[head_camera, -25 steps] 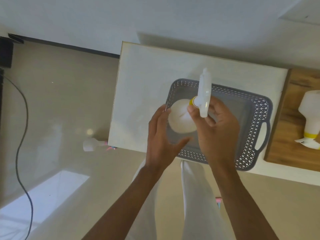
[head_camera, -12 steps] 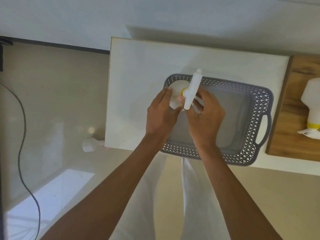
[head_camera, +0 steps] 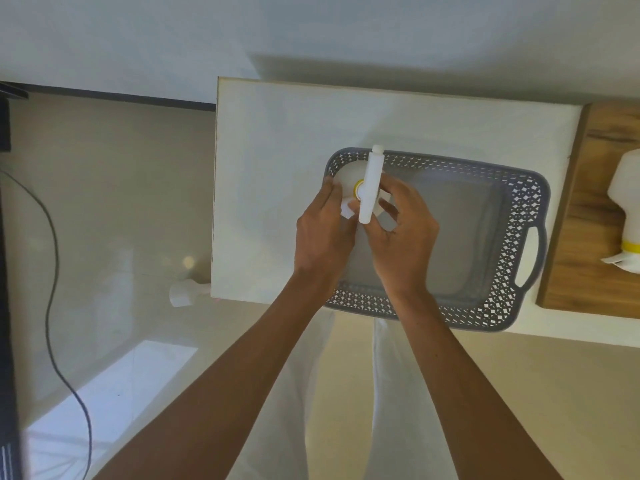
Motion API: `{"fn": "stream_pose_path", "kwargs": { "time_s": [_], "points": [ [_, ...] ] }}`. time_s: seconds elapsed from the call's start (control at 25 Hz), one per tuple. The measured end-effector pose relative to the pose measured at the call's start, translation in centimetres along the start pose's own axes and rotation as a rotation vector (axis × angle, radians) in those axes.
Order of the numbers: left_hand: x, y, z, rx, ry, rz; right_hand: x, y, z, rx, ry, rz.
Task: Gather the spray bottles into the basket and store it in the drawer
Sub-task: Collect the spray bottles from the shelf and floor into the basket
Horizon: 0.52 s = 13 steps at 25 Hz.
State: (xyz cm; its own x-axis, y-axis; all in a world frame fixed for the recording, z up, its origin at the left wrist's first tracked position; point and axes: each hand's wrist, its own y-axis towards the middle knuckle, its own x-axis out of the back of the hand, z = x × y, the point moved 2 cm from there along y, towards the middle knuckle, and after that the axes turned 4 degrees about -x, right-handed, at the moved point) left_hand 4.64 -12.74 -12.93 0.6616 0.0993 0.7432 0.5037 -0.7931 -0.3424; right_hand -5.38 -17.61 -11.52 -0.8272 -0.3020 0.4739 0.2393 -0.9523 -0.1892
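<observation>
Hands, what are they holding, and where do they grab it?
Both hold one white spray bottle, upright in the grey basket: the left hand on its round body, the right hand at its neck under the sprayer.

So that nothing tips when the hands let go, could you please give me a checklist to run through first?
1. Spray bottle inside the basket, at its left end: ok.
2. Bottle upright, nozzle on top: ok.
3. Base resting on the basket floor: cannot tell, the hands hide it.
4. Left hand and right hand both holding the bottle: ok.
5. Free room in the basket's right part: ok.
6. Second bottle gathered: not ok, it lies on the wooden board.
</observation>
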Motion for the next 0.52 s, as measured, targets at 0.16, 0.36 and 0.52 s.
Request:
{"fn": "stream_pose_path", "kwargs": {
  "time_s": [0.16, 0.36, 0.52],
  "points": [
    [0.7, -5.7, -1.0, -0.056, 0.007, -0.131, 4.1, -1.0, -1.1, -0.070, 0.021, -0.074],
    [-3.5, -15.1, -6.6, -0.472, 0.077, -0.028, 13.9, -2.8, -4.6, -0.217, 0.082, -0.350],
    [-9.4, -12.3, -15.3, -0.795, 0.111, -0.007, 21.8, -3.2, -8.1, -0.241, -0.017, -0.482]
  ]
}}
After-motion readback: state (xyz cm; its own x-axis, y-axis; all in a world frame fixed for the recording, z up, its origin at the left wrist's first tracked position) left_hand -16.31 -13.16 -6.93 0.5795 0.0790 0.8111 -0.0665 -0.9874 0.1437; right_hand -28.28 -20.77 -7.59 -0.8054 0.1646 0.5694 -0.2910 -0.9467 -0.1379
